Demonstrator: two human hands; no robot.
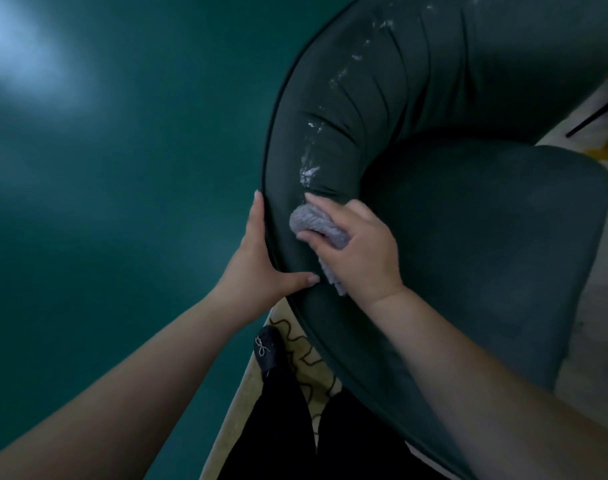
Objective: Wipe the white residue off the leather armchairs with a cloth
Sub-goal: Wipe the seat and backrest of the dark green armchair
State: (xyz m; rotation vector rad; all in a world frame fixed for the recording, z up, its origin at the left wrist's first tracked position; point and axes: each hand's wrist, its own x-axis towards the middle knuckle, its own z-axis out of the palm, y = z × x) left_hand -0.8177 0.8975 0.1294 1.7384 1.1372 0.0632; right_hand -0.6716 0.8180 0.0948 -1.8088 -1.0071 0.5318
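Observation:
A dark green leather armchair (434, 81) with a curved padded back fills the right of the head view. White residue (311, 168) streaks along the top of the backrest, from just above my right hand up toward the far right. My right hand (358, 247) grips a bunched grey cloth (316, 225) and presses it against the inner side of the backrest. My left hand (261, 261) holds the outer rim of the backrest, fingers behind it and thumb across the front.
A glossy teal floor (122, 202) spreads out to the left. A beige patterned rug (302, 355) lies under the chair. My dark shoe (268, 351) and black trouser legs show below. A thin black leg (593, 119) of some furniture stands at the right edge.

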